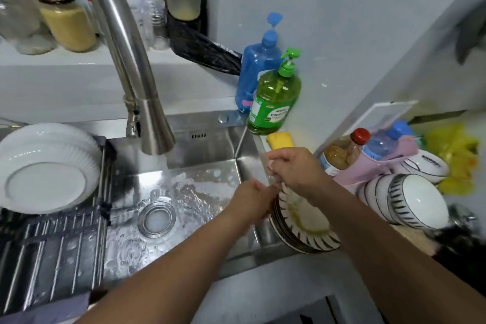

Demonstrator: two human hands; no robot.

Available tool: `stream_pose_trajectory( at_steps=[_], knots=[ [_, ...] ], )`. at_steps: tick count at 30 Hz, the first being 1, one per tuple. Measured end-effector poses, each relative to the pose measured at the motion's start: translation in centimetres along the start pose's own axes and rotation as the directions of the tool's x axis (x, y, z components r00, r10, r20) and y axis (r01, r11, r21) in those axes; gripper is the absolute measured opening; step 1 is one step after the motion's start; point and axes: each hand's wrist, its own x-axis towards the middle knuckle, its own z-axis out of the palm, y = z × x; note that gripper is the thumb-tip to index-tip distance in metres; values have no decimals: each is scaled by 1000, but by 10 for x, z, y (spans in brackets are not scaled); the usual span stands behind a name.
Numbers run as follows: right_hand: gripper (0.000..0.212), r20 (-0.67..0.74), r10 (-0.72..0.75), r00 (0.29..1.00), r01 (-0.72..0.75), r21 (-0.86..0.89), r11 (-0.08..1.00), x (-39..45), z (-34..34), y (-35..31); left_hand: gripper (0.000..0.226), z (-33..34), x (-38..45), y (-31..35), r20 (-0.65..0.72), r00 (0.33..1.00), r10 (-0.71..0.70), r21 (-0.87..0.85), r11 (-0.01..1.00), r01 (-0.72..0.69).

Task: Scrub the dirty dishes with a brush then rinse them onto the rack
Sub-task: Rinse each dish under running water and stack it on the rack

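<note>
The stainless steel sink (pixel 200 166) takes running water from the brushed steel tap (pixel 131 60). On its left, the dark slatted rack (pixel 52 250) carries a stack of white ribbed plates (pixel 47 166). At the sink's right rim leans a stack of dirty striped-rim plates (pixel 305 221), yellow-stained. The right hand (pixel 297 168) has its grip curled over the stack's top edge; the left hand (pixel 249 200) is clamped on its near edge.

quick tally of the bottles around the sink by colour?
Blue dish-soap bottle: 1
Green pump bottle: 1
Red-capped bottle: 1
Clear blue-capped bottle: 1
Total: 4
</note>
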Motion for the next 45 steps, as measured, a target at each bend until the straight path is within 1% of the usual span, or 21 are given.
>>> stream_pose_trajectory(
  at_steps=[1,3,4,6,9,11,13,15,17,18,20,22,23,25,27,29,32,33,36,40,45],
  knots=[
    [17,-8,16,1000,-16,4,1000,1,-6,4,43,7,3,3,-1,998,56,147,987,-56],
    [16,-21,29,999,-29,10,1000,4,-14,12,41,18,6,6,0,990,141,421,898,-128],
    [14,-19,36,999,-35,21,999,5,-17,16,39,22,7,7,-9,985,173,528,837,-143],
    [12,-11,41,999,-41,53,998,7,-22,22,30,28,8,9,-37,970,242,678,718,-154],
    [10,-10,32,999,-32,51,998,9,-28,28,13,34,11,12,-20,957,291,787,594,-165],
    [11,-18,19,1000,-18,25,1000,11,-32,30,11,36,11,16,7,960,281,829,536,-163],
    [8,-28,11,1000,-10,18,1000,9,-36,30,7,36,9,21,24,959,281,837,519,-173],
    [9,-37,-1,999,1,14,1000,8,-41,28,12,38,8,26,31,955,296,825,532,-192],
    [18,-48,-18,999,18,5,1000,8,-45,26,15,39,5,29,44,945,324,785,573,-233],
    [19,-51,-33,998,33,7,999,6,-47,22,17,40,5,30,51,942,333,737,623,-260],
    [12,-58,-60,997,61,11,998,5,-50,16,23,38,2,30,62,934,352,619,721,-313],
    [19,-59,-83,995,84,14,996,3,-50,6,27,31,1,26,43,929,369,542,772,-332],
    [20,-57,-89,994,91,25,996,2,-49,3,28,27,0,23,23,931,365,471,817,-332],
    [11,-40,-106,994,108,44,993,2,-45,-5,28,14,-3,19,-36,945,325,256,917,-306],
    [16,-24,-135,991,135,36,990,1,-39,-14,27,1,-9,15,-85,962,260,46,965,-257],
    [19,-10,-157,988,157,28,987,1,-29,-24,27,-14,-16,8,-133,970,202,-89,973,-215],
    [21,41,-180,983,180,17,984,-1,-10,-37,21,-38,-23,-6,-225,966,132,-206,962,-179],
    [21,61,-181,982,180,18,983,-1,0,-41,22,-47,-26,-10,-251,961,113,-225,959,-172],
    [19,113,-168,979,168,9,986,1,22,-45,29,-66,-33,-19,-266,959,100,-257,951,-170],
    [19,181,-131,975,128,27,991,2,56,-50,28,-93,-40,-29,-322,945,57,-329,929,-169],
    [22,242,-107,964,108,8,994,2,84,-60,29,-118,-43,-40,-366,930,28,-347,923,-165]
  ],
)
